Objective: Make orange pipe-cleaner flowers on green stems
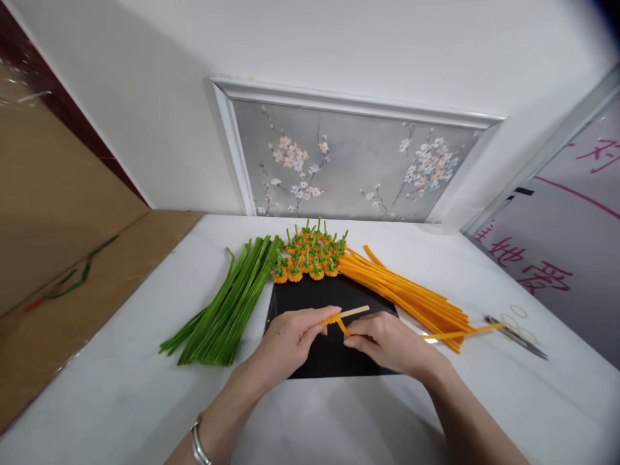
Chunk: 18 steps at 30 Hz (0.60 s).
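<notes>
My left hand (pixel 294 332) is closed on a pale wooden stick (pixel 357 311), whose free end points right. An orange pipe cleaner (pixel 343 328) is coiled in several turns round the stick beside my left fingertips. My right hand (pixel 382 339) pinches this same pipe cleaner just below the stick, and its long tail runs out behind the hand to the right. Both hands are above a black mat (pixel 320 358). At the mat's far edge stand several small orange pumpkins (pixel 307 258) with green stems, grouped close together.
Green pipe cleaners (pixel 227 310) lie bundled on the left, orange pipe cleaners (pixel 407 287) on the right. Scissors (pixel 517 337) and thin rings (pixel 519 312) rest at far right. Cardboard (pixel 97 258) borders the white table (pixel 145 400); a framed flower panel (pixel 358 161) stands behind.
</notes>
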Each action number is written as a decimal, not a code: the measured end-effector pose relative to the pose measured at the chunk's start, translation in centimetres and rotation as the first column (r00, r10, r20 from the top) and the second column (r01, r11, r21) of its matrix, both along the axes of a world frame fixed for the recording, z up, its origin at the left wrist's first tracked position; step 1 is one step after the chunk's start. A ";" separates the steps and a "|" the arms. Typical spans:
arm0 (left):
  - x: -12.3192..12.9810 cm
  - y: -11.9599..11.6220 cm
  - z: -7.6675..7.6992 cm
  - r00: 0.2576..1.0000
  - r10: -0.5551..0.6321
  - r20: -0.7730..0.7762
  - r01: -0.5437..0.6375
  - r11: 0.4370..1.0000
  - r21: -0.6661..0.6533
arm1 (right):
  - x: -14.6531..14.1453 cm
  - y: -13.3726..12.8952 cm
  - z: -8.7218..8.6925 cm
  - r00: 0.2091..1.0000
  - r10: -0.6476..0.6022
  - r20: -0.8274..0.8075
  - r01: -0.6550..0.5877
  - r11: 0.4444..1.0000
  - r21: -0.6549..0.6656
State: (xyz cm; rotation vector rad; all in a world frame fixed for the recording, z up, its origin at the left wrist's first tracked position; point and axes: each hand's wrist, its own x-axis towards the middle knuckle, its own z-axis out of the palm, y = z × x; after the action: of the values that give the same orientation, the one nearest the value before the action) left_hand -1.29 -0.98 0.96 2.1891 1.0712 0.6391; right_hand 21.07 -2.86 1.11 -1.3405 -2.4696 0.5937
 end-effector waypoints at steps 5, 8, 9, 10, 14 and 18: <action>-0.4 0.3 -0.4 0.995 0.045 -0.084 -0.041 0.998 0.057 | -0.1 -1.3 1.0 0.998 0.028 0.063 -0.032 0.998 0.063; -0.4 0.3 -0.4 0.990 0.034 -0.140 -0.023 0.996 0.081 | -0.1 -1.7 1.6 0.999 0.009 0.053 -0.015 0.993 0.116; -0.3 0.2 -0.4 0.987 0.030 -0.159 -0.016 0.996 0.089 | -0.1 -1.7 1.8 0.999 0.001 0.034 -0.006 0.990 0.138; -0.3 0.2 -0.4 0.984 0.024 -0.175 -0.008 0.996 0.094 | -0.1 -1.6 1.8 1.000 -0.007 0.008 0.006 0.987 0.161; -0.2 0.0 -0.2 0.979 -0.039 -0.198 0.057 0.994 0.089 | 0.3 -0.8 1.3 0.986 -0.033 -0.163 0.074 0.966 0.250; -0.1 -0.1 -0.2 0.975 -0.118 -0.186 0.132 0.989 0.066 | 0.8 0.3 0.5 0.946 -0.056 -0.320 0.153 0.946 0.286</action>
State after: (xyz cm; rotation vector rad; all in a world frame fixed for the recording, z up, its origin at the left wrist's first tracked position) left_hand -1.41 -1.10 0.73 2.3980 1.0034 0.4378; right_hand 21.89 -2.56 1.62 -1.1509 -2.1176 0.3426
